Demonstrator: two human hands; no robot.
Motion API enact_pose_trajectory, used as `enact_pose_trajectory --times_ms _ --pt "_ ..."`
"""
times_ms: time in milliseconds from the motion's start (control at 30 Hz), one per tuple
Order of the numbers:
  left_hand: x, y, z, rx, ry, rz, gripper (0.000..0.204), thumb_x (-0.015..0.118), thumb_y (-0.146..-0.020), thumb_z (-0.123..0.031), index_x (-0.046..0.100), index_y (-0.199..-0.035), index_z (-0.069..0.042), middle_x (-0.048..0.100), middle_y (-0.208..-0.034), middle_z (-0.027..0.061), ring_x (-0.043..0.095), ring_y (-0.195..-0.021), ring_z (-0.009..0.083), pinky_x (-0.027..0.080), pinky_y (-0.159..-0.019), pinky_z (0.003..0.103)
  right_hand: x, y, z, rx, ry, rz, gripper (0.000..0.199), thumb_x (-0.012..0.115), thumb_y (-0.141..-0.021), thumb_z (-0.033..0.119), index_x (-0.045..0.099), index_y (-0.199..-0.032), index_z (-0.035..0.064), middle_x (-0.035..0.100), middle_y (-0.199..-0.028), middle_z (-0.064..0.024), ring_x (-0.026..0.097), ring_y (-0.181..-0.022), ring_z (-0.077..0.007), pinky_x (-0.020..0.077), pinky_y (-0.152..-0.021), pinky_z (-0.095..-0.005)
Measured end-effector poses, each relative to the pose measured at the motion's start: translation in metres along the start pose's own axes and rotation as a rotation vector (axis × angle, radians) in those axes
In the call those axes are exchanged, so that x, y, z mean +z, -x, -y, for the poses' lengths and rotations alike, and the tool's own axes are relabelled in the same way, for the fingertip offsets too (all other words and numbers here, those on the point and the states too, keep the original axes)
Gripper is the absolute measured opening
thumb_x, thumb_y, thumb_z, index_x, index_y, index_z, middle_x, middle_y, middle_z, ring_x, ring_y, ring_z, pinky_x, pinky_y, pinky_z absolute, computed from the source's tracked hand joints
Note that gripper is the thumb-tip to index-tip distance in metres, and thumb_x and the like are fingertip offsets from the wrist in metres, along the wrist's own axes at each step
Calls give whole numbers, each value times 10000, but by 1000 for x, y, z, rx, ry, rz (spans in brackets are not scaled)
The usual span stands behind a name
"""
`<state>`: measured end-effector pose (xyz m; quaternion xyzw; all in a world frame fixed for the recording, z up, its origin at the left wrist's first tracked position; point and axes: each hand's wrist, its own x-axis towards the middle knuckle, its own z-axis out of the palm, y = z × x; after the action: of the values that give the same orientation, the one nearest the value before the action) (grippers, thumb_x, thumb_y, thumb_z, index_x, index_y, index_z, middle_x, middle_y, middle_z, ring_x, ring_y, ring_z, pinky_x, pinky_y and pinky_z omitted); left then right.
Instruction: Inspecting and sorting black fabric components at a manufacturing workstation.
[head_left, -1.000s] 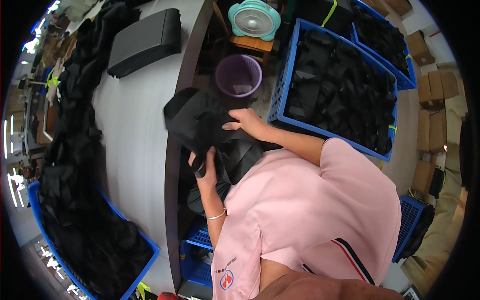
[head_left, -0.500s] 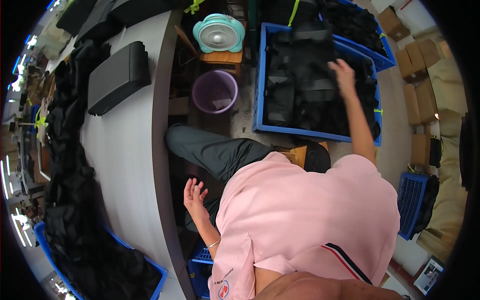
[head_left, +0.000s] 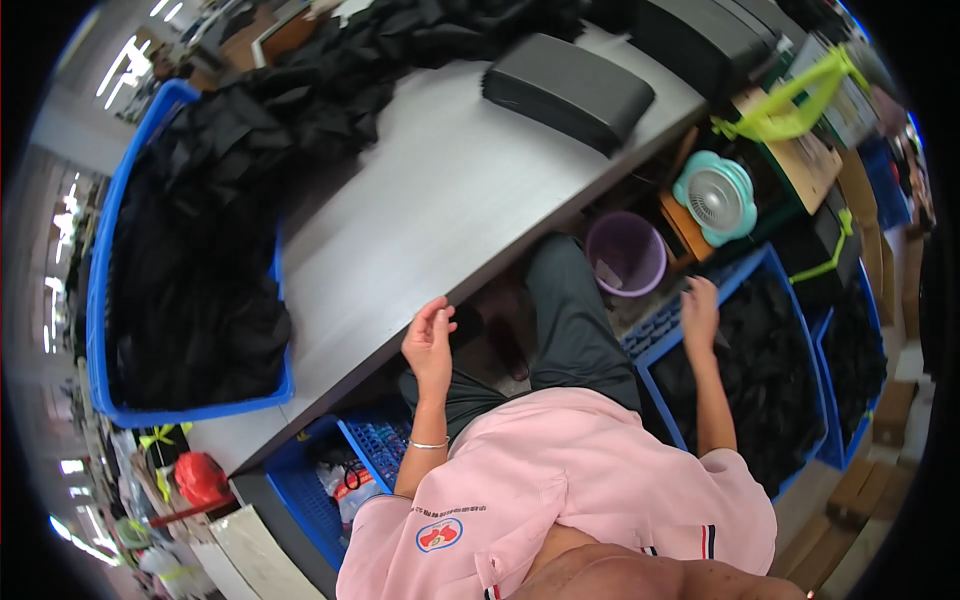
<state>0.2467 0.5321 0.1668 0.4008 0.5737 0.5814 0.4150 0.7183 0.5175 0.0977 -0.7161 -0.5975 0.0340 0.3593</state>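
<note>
My left hand (head_left: 430, 340) hovers at the front edge of the grey table (head_left: 440, 200), fingers loosely curled, holding nothing. A thin bracelet circles that wrist. My right hand (head_left: 698, 312) reaches down to the rim of a blue crate (head_left: 665, 395) on the floor at my right, fingers spread over the black fabric pieces (head_left: 750, 380) inside it. Whether the hand touches the fabric I cannot tell. I sit at the table in a pink shirt and dark trousers.
A blue bin (head_left: 105, 300) heaped with black garments sits on the table's left. A dark rectangular case (head_left: 565, 90) lies at the far side. A purple bucket (head_left: 625, 255), a teal fan (head_left: 714, 197) and more blue crates (head_left: 310, 480) stand on the floor.
A second ago both hands held a black garment; half a second ago the right hand was in the blue crate. Now both hands are empty and the view has swung toward the table.
</note>
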Motion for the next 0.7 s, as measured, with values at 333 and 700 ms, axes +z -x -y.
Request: enact_pose_trajectory --times_ms 333,700 --pt "-42 -141 -48 331 -463 43 354 666 -945 -194 646 -1267 -49 399 -1510 216 489 -1333 319 502 -966 359 184 -100 288 -621 -192 109 218 654 -865 53 667 -1082 76 653 -1140 -71 602 -1061 -294 455 -960 -401" --pt "-18 -295 -75 383 -363 -150 557 756 -854 -298 583 -1284 11 489 -1397 181 458 -1300 313 389 -1065 385 180 -96 296 -652 -264 140 217 632 -885 40 667 -1098 61 661 -1173 -77 601 -1088 -317 451 -1022 -432"
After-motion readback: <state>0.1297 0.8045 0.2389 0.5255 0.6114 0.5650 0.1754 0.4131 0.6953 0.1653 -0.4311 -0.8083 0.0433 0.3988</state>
